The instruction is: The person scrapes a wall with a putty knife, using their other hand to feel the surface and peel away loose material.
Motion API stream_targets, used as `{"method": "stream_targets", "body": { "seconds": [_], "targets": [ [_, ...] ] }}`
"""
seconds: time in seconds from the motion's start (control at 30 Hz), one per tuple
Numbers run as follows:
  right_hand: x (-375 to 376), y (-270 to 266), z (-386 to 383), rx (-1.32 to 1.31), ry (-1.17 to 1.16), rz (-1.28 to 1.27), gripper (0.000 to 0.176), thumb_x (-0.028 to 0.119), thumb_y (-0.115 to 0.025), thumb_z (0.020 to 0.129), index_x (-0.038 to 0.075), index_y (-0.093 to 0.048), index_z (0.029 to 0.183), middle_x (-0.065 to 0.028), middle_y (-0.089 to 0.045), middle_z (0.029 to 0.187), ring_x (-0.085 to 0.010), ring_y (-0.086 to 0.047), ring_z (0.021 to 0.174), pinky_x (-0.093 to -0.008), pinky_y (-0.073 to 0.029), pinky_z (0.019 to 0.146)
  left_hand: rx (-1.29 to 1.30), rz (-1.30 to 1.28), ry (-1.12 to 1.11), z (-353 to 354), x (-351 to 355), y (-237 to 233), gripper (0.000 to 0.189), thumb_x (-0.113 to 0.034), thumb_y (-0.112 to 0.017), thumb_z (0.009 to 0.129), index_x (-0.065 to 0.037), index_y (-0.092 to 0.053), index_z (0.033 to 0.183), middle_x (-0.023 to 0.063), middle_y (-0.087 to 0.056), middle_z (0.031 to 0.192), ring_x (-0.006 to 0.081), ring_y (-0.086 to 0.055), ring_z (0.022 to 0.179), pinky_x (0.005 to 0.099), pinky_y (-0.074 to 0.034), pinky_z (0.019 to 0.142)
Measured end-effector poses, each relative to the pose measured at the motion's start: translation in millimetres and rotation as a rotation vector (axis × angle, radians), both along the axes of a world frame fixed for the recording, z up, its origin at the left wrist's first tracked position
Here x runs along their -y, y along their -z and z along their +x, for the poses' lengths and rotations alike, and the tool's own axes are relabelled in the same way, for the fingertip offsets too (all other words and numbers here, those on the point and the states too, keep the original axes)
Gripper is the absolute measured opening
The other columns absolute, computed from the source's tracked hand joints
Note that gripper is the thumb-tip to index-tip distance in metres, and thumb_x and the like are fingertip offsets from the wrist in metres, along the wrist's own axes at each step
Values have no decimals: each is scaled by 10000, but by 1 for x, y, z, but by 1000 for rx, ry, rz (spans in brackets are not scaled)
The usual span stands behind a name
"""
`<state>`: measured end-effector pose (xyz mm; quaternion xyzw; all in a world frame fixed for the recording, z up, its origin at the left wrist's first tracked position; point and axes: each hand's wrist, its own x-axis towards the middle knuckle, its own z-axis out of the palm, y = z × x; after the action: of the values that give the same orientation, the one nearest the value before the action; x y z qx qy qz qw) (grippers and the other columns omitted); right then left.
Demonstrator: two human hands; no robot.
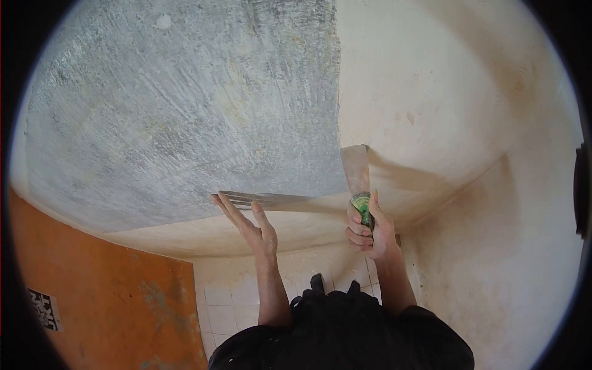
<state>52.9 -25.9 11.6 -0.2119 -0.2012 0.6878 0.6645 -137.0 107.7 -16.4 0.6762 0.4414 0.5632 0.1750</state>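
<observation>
My right hand (pixel 373 231) is wrapped around the green handle of a putty knife (pixel 356 169), thumb lying along the handle. Its flat metal blade points upward and meets the wall at the right border of a large grey patch (pixel 185 117), near that patch's lower right corner. My left hand (pixel 250 228) is raised at the lower edge of the grey area, thumb apart from the outstretched fingers, with nothing in it. A dark shadow of the fingers falls on the wall to its right.
Smooth cream wall (pixel 419 80) borders the grey patch on the right and below. An orange surface (pixel 117 290) with a black-and-white sticker (pixel 45 310) is at lower left. White floor tiles (pixel 228 308) show below. Another pale wall (pixel 481 277) stands at right.
</observation>
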Motion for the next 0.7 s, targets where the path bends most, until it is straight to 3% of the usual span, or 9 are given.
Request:
{"method": "stream_targets", "body": {
  "seconds": [0.17,0.33,0.43,0.5,0.7],
  "targets": [
    [5,-3,0,-16,10,-61,558,610,-247,937,103,-408,767,60,-267,525,-30,-199,366,-189,-154,316,30,9,-13,4,-9,6,701,-398,-393,975,-36,-52,1469,210,50,1524,350,47,1414,504,-47,1126],
    [-9,-59,8,-42,-51,92,564,623,-242,931,116,-413,749,68,-247,498,-39,-164,347,-198,-121,309,-45,-38,-19,4,-4,3,715,-414,-376,977,-33,-23,1468,212,64,1523,347,74,1412,496,-37,1128],
    [1,-7,7,17,-53,-58,571,634,-243,924,115,-410,754,66,-256,514,-31,-186,368,-194,-144,308,-47,-37,15,-2,-6,5,702,-348,-391,981,24,-28,1453,247,74,1511,373,74,1407,490,-30,1125],
    [5,9,0,-5,-57,-77,571,634,-242,924,115,-409,755,66,-255,513,-30,-187,367,-193,-144,307,-73,-53,2,-5,-9,8,704,-384,-371,982,-5,-22,1461,222,75,1518,350,81,1411,480,-31,1130],
    [9,-1,-4,-56,-42,-65,567,635,-245,922,116,-404,757,67,-253,513,-33,-191,363,-190,-148,308,-92,-77,23,-4,-5,4,713,-422,-351,981,-31,-6,1467,199,84,1525,328,100,1412,474,-25,1134]
  ]
}}
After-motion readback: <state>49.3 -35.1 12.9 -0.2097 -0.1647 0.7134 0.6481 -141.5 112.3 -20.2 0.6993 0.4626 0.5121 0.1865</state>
